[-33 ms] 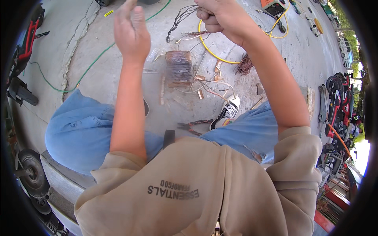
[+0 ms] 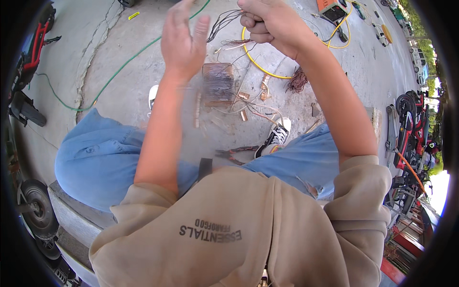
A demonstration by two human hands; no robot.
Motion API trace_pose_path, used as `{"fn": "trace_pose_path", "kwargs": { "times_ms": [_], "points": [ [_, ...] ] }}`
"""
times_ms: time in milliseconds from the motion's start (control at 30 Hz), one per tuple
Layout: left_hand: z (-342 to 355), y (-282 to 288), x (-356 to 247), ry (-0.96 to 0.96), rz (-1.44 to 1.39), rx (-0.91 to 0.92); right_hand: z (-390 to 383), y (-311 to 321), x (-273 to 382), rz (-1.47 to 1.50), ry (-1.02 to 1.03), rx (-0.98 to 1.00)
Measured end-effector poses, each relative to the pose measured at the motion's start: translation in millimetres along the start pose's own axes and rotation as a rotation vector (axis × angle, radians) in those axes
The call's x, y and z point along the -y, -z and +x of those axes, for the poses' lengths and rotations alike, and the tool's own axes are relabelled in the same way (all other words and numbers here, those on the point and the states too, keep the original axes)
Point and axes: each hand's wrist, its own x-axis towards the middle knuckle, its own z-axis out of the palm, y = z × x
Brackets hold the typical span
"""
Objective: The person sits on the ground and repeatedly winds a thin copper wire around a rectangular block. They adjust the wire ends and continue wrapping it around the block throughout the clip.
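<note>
My right hand [image 2: 267,24], at the upper middle, has its fingers curled round a bundle of thin dark wires [image 2: 221,25]. The bundle hangs out to its left in loose loops. To the left is my left hand [image 2: 185,48], raised with thumb and fingers apart and nothing visible in it; its fingertips reach the top edge. Between my feet, on the concrete, sits a block-shaped wire-wound coil [image 2: 218,85] with several pale leads coming off it. Small copper-coloured pieces [image 2: 264,88] lie to the right of the coil. Pliers with dark and red handles [image 2: 233,154] rest nearer to me.
A yellow hose [image 2: 255,62] curves behind the coil, beside a reddish-brown wire bundle [image 2: 297,80]. A green hose [image 2: 128,62] crosses the floor at left. An orange-and-black machine [image 2: 331,10] stands at far right. Motorbikes [image 2: 410,119] line the right side.
My left hand has swung right, toward the wire bundle, uncovering my left shoe. My right hand has barely moved and keeps hold of the wires.
</note>
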Motion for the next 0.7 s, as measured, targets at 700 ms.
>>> {"fn": "trace_pose_path", "kwargs": {
  "times_ms": [700],
  "points": [
    [-30, -10, -49, 0.348, -0.331, 0.621, -46, 49, -19, -1.280, 0.835, 0.030]
  ]
}}
